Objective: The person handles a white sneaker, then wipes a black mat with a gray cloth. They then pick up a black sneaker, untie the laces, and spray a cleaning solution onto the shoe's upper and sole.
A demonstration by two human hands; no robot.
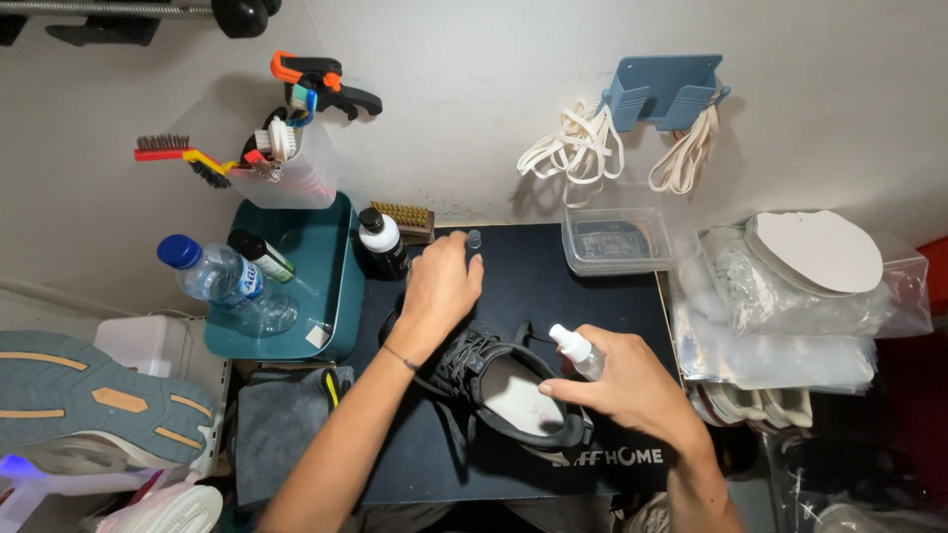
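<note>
Black shoe (494,380) lies mid-mat (513,286); we judge it light and soft, best gripped at the collar. Our left hand (437,291) rests curled on its toe. Our right hand (632,385) grips a small spray bottle (576,351), likely slippery.

So the left hand (439,291) was planted on the toe of a black lace-up sneaker (494,380) lying on a dark mat (533,276) on the counter. The right hand (632,390) gripped a small clear spray bottle with a white nozzle (576,352), nozzle aimed at the shoe's pale insole, thumb touching the collar. A tiny clear cap (474,238) stood just beyond the left fingertips. Near it were a black bottle with a white cap (381,243) and a teal tray (331,286) holding a blue-capped plastic water bottle (222,281).
</note>
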